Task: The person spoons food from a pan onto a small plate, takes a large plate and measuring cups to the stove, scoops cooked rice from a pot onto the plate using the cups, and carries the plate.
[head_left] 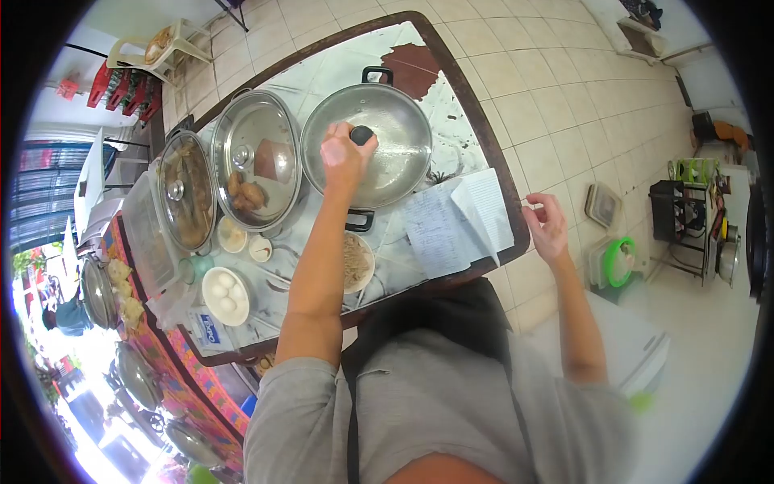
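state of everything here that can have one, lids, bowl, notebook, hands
Glass lid, over the pan; full seating unclear
Left oval dish, lidded
Right oval dish, lidded
White bowl, uncovered, holding round white items
Notebook, open, one page raised
Left hand, gripping the lid's knob
Right hand, fingers loosely curled, nothing visibly held

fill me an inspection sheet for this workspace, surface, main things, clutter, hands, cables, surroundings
Surface: table has a pale patterned top with a reddish-brown patch toward the far end.
Job's things: pot lid, see-through, with a dark knob.
Clutter: open notebook, large oval dish and smaller oval dish, both lidded, egg bowl.
Hands: left hand grips the knob; right hand is beside the table's right edge, nothing visible held.
Cables: nothing seen.
Surroundings: tiled floor, white chair, red crates, green-rimmed tub.
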Motion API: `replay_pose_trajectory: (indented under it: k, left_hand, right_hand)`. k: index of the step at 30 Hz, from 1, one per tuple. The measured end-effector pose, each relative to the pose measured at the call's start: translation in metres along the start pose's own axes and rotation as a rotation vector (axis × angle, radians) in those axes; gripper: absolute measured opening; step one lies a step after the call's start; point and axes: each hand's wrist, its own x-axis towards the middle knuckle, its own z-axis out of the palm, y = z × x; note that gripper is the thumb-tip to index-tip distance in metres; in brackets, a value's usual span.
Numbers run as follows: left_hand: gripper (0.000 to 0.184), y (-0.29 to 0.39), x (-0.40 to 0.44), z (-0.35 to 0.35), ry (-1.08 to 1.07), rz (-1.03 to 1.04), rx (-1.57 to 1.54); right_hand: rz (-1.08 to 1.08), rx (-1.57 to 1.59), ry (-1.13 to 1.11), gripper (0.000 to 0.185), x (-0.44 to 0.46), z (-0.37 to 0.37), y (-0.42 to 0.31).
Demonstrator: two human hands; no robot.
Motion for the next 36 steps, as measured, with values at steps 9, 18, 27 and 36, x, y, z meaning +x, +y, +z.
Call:
replay_pose_trajectory:
  k: [9,18,27,36]
  left_hand:
    - [0.036,-0.003,-0.012,0.019,-0.037,-0.111,0.049]
    - [0.042,-0.018,-0.034,-0.094,-0.033,-0.185,0.179]
    - [0.032,-0.118,-0.28,-0.15,-0.136,-0.944,-0.077]
    - [0.036,-0.108,-0.323,-0.117,-0.126,-1.206,-0.784]
  right_hand:
    - [-0.005,0.051,-0.15,0.023,0.015,-0.011,0.021]
    - [0.437,0.798,-0.991,0.038,-0.008,0.111,-0.035]
    - [0.83,1.267,-0.553,0.042,0.018,0.246,-0.054]
    - [0.726,1.154,-0.312,0.025,0.051,0.255,-0.064]
